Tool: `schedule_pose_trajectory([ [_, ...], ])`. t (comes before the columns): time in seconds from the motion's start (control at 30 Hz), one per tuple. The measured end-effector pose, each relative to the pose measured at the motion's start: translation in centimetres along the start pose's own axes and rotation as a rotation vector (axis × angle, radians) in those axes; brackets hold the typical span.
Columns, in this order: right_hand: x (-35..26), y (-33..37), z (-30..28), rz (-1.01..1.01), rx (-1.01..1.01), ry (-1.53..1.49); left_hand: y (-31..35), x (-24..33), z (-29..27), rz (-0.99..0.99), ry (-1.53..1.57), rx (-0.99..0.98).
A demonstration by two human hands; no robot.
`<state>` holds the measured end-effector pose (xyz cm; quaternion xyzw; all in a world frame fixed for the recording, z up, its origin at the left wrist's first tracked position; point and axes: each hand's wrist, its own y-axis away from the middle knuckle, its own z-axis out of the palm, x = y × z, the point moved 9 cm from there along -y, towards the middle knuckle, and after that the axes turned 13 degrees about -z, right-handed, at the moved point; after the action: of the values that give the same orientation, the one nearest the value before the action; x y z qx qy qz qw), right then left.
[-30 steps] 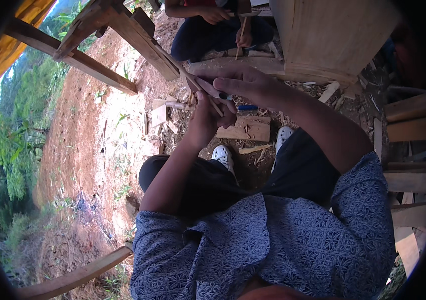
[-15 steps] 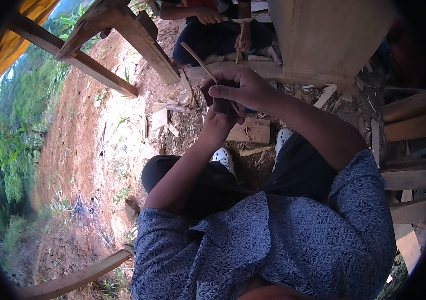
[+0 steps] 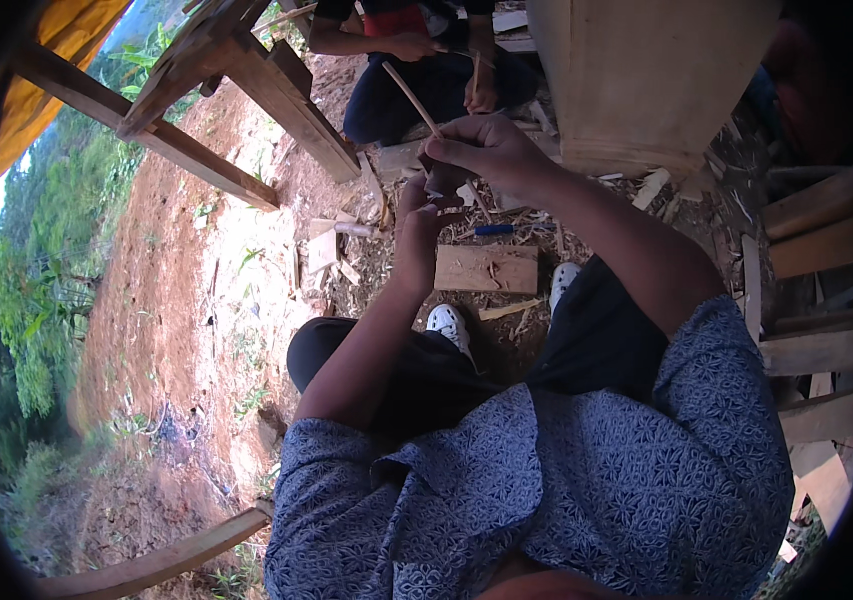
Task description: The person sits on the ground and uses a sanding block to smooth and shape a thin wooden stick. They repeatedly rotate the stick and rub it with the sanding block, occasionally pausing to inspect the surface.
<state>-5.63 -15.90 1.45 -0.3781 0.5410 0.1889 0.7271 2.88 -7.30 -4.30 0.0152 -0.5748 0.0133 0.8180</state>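
Observation:
A thin, pale wooden stick [image 3: 409, 97] slants up and away from my right hand [image 3: 486, 152], which pinches it between thumb and fingers. Its lower end comes out below that hand. Just below and to the left, my left hand [image 3: 418, 215] is raised with its fingers curled. A small brownish, sheet-like piece [image 3: 442, 180] shows between the two hands; its kind is unclear, and I cannot tell which hand grips it. Under my hands, a flat wooden block [image 3: 486, 269] lies on the ground, with a blue-handled tool [image 3: 493, 230] just beyond it.
Across from me sits a person [image 3: 411, 60] holding a thin stick and a tool. A large wooden panel [image 3: 646, 80] stands at the far right. Wood shavings and offcuts [image 3: 323, 250] litter the ground. Timber pieces [image 3: 816, 230] are stacked right; a timber frame [image 3: 291, 100] rises left.
My hands have drawn slightly apart, the left one down and to the left. The stick has shifted up and right with my right hand. The block and blue handle show more fully.

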Motion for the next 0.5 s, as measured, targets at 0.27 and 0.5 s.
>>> schedule_pose_trajectory([
  [0.27,2.5,1.4,3.2,-0.004,-0.116,0.194,-4.2,8.5,-1.7,0.051,0.385,0.098],
  [0.5,4.8,2.4,4.6,0.175,0.026,0.005,-4.6,9.0,-4.5,0.072,0.551,0.386],
])
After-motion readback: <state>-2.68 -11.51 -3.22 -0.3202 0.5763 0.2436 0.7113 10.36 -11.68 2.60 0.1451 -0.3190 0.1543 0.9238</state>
